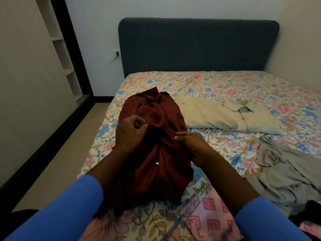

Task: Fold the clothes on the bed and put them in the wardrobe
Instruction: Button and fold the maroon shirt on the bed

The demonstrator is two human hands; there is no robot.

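A maroon shirt lies lengthwise on the floral bed, collar pointing to the headboard. My left hand pinches the shirt's front at chest height with curled fingers. My right hand pinches the fabric just to the right, along the button strip. A cream shirt lies flat to the right, and a crumpled grey garment sits nearer the right edge. A pink patterned cloth lies at the bed's near edge.
A dark blue headboard stands against the back wall. Open wardrobe shelves with a black frame are on the left, beyond a strip of beige floor. A dark item lies at the lower right.
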